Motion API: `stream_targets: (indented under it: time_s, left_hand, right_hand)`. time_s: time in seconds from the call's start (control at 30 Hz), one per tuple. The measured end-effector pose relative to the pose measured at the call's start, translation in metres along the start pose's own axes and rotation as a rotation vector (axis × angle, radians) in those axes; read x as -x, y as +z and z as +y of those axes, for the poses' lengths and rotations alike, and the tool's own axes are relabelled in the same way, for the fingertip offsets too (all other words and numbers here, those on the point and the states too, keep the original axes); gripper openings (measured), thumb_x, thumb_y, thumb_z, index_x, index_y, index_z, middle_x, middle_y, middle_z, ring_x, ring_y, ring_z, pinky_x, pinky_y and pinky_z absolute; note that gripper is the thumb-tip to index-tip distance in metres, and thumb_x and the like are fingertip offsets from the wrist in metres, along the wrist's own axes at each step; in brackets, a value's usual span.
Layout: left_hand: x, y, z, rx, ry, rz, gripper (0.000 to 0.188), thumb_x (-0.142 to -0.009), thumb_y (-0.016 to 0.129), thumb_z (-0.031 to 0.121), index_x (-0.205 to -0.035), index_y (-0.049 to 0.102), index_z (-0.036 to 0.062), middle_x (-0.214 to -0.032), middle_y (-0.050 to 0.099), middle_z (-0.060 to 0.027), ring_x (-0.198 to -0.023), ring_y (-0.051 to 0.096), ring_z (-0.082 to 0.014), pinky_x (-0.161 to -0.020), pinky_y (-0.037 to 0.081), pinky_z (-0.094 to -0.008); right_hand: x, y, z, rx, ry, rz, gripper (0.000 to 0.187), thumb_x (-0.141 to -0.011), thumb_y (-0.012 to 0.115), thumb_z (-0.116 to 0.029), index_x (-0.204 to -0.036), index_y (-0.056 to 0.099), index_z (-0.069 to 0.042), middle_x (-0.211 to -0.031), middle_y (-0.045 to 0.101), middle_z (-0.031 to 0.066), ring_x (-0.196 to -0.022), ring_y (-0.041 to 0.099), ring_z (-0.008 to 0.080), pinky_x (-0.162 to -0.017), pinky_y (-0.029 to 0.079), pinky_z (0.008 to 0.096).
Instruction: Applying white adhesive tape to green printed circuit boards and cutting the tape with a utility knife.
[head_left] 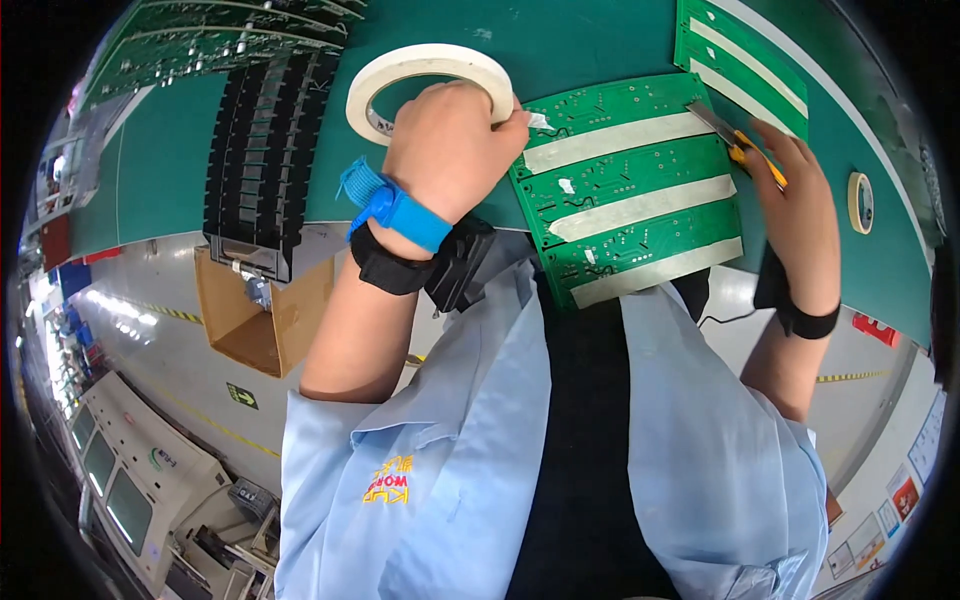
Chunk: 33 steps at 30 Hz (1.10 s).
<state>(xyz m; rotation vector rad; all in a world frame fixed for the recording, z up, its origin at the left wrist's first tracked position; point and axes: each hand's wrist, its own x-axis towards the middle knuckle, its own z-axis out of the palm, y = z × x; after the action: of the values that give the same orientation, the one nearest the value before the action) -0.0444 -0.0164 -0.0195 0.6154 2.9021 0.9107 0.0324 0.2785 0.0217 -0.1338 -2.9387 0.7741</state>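
Note:
A green circuit board panel point(625, 174) lies at the table's near edge, with three pale masking tape strips across it. My left hand point(445, 145) is closed at the panel's upper left corner, with a large roll of masking tape point(430, 55) around its fingers. The fingertips are hidden behind the hand, and the thumb points toward the panel. My right hand point(805, 215) grips a yellow and black utility knife point(741, 150) by its handle. The metal blade reaches over the panel's upper right corner, near the end of the top strip.
Another taped green board point(742, 62) lies at the far right. A small tape roll point(854, 204) rests by the right table edge. On the left stand a black slotted rack point(262, 150) and upright circuit boards point(215, 45). Below the table is an open cardboard box point(305, 315).

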Motion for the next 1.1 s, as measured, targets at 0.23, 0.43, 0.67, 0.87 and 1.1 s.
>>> stream_targets:
  time_s: [0.23,0.43,0.67,0.87,1.1]
  left_hand:
    - [0.0,0.001,0.003,0.02,0.037,0.022,0.021,-0.079,0.066,0.023,-0.078,0.07,0.0015,-0.075,0.067,-0.018,-0.072,0.064,-0.0354,-0.068,0.051,-0.0435]
    - [-0.003,0.001,0.003,0.024,0.023,0.001,0.021,-0.079,0.067,0.022,-0.078,0.069,0.0015,-0.075,0.066,-0.0182,-0.073,0.064,-0.0351,-0.068,0.051,-0.0431]
    - [0.0,0.001,0.001,0.019,0.02,0.024,0.02,-0.079,0.067,0.023,-0.079,0.07,0.0035,-0.075,0.066,-0.0173,-0.073,0.064,-0.035,-0.068,0.052,-0.042]
    - [-0.001,0.001,0.0,0.006,0.004,0.008,0.022,-0.08,0.066,0.026,-0.082,0.07,0.0039,-0.075,0.066,-0.0169,-0.073,0.064,-0.0349,-0.068,0.051,-0.0406]
    - [-0.002,0.003,-0.003,0.014,0.015,-0.023,0.026,-0.083,0.065,0.03,-0.085,0.069,0.0037,-0.074,0.066,-0.0175,-0.073,0.065,-0.0344,-0.066,0.051,-0.0382]
  right_hand:
    - [0.031,-0.013,0.046,0.401,-0.033,0.023,0.038,-0.086,0.066,-0.018,-0.121,0.059,-0.005,-0.108,0.061,0.0161,-0.091,0.061,0.0363,-0.078,0.05,0.0403]
    - [0.03,-0.023,0.048,0.222,0.246,-0.027,0.043,-0.086,0.067,-0.015,-0.123,0.053,0.001,-0.093,0.06,0.0112,-0.077,0.061,0.0209,-0.069,0.049,0.0306]
    - [0.073,0.013,-0.033,-0.567,0.259,-0.188,0.04,-0.087,0.067,-0.018,-0.118,0.052,0.002,-0.078,0.053,-0.002,-0.063,0.05,0.0061,-0.057,0.042,0.0217]
    - [0.064,0.041,-0.081,-0.572,0.267,-0.339,0.038,-0.091,0.061,-0.016,-0.121,0.048,0.003,-0.074,0.059,0.0064,-0.064,0.058,0.0125,-0.057,0.044,0.0268]
    - [0.071,0.059,-0.096,-0.527,0.135,-0.319,0.036,-0.094,0.052,-0.013,-0.125,0.044,0.005,-0.072,0.061,0.015,-0.066,0.063,0.0235,-0.06,0.046,0.0335]
